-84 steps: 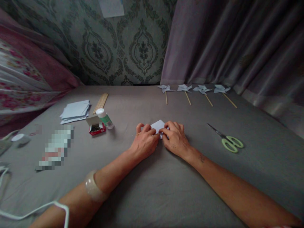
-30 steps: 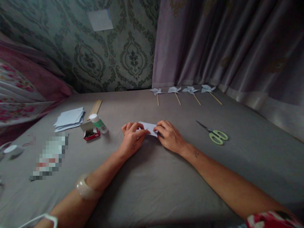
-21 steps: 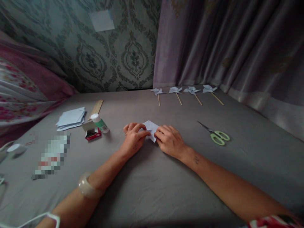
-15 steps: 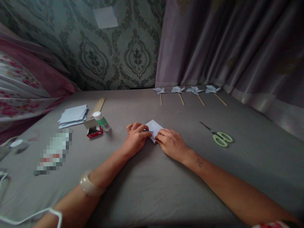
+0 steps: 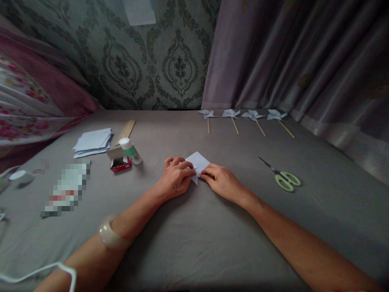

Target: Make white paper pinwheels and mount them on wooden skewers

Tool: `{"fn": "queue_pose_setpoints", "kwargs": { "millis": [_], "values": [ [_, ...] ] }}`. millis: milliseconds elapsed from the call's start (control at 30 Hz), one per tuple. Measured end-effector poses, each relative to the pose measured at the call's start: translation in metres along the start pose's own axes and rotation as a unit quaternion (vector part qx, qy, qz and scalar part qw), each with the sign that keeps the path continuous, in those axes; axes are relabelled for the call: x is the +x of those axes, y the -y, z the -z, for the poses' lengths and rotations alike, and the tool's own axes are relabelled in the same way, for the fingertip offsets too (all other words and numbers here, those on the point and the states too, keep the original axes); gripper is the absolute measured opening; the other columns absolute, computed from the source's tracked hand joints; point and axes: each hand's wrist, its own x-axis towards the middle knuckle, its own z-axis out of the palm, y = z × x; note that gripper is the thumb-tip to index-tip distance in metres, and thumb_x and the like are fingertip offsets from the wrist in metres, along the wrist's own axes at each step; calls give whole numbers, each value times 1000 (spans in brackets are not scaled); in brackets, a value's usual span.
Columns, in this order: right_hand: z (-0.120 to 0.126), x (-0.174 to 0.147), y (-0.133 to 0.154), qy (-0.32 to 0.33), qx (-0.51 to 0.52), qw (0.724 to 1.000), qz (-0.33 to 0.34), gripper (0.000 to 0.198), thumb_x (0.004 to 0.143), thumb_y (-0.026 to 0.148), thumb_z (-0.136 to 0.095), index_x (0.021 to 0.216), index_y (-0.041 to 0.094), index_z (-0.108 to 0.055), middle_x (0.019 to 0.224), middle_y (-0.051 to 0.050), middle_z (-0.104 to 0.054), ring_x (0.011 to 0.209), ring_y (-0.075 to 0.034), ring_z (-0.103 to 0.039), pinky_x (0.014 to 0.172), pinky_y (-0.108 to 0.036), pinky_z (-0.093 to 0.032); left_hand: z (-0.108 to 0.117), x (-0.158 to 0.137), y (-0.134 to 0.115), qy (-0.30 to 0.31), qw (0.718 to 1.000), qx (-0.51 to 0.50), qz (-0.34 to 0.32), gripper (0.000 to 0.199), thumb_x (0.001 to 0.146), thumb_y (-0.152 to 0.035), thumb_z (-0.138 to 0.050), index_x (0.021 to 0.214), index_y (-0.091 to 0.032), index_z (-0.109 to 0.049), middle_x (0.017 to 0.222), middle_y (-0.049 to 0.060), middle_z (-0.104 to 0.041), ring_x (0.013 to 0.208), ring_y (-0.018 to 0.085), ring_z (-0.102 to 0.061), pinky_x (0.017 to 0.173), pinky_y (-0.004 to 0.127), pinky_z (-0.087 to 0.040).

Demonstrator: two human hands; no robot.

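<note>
A small sheet of white paper (image 5: 197,159) lies turned cornerwise on the grey cloth, with its near part cut or folded into flaps. My left hand (image 5: 178,175) grips its left side, fingers curled and pressed over the paper. On the right, my right hand (image 5: 222,179) pinches the near right edge between thumb and fingertips. Both hands cover part of the sheet, so its full shape is hidden. Green-handled scissors (image 5: 284,178) rest to the right of my right hand, their blades pointing away and left.
Several paper pinwheels on sticks (image 5: 232,114) lie in a row at the back. Left of my hands are a glue bottle (image 5: 131,151), a red box of small dark items (image 5: 120,165), wooden sticks (image 5: 126,130) and a paper stack (image 5: 92,142). A white cord (image 5: 39,269) crosses the lower left.
My right hand's fingers have drawn together into a pinch, and a pointed paper flap now shows beside my left fingertips. The whole view has shifted slightly.
</note>
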Motion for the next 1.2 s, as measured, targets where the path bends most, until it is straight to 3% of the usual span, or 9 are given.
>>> {"fn": "queue_pose_setpoints", "kwargs": {
  "millis": [433,733,1200],
  "values": [
    [-12,7,0,-96,44,994,-39,14,84,18,-59,84,21,-73,86,-5,-72,79,-17,-65,76,-28,-47,-3,1,-4,-30,999,18,-7,20,88,-30,-52,90,-25,-72,104,3,-71,105,25,-53,92,48,-25],
    [-14,11,4,-104,45,987,-112,19,81,22,-64,99,20,-70,86,-5,-73,74,-16,-65,71,-28,-48,-5,1,-4,-36,999,18,-8,19,88,-30,-54,89,-25,-73,104,4,-71,105,25,-52,93,48,-25],
    [-17,15,2,-97,22,987,-126,21,81,21,-60,101,17,-65,83,-6,-71,75,-17,-65,73,-29,-48,-3,2,-5,-30,1000,2,-7,18,87,-26,-54,93,-25,-71,99,4,-72,103,25,-52,92,46,-25]
  ]
}}
